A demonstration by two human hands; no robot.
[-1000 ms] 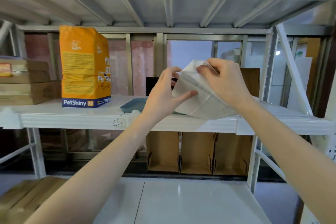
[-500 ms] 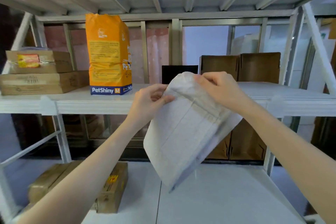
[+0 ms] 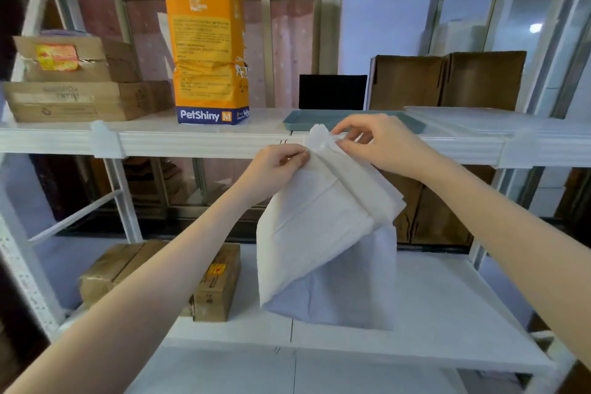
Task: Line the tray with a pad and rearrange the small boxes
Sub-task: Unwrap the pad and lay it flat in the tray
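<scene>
Hands up at chest height in front of a white metal shelf unit (image 3: pixel 198 141), both busy with a white pad (image 3: pixel 316 227) that's partly unfolded. Left hand (image 3: pixel 278 166) has its grip pinched shut on the pad's top left edge, thumb and fingers closed on the fabric. Right hand (image 3: pixel 380 144) has its grip clenched on the top fold just beside it, fingertips nipping the edge near a little rounded corner that sticks up. So the pad hangs down from both hands in the air, just in front of the middle shelf's front rail, with its lower part drooping over the lower shelf; can't tell if the bottom edge actually touches that shelf. The underside showing at the bottom looks pale blue. Right behind the hands, on the middle shelf, sits a shallow teal tray (image 3: pixel 300 120), flat, mostly hidden by the right hand. Behind the tray there's a black box (image 3: pixel 332 91) standing upright, and to its right two brown cardboard boxes (image 3: pixel 447 81) side by side against the back. Left of the tray stands a tall orange bag (image 3: pixel 206 41) marked PetShiny M, and further left a stack of flat cardboard cartons (image 3: pixel 80 86), one on top of the other. Down on the lower shelf, left of the hanging pad, lie a couple of taped brown parcels (image 3: pixel 179 278) touching each other.
</scene>
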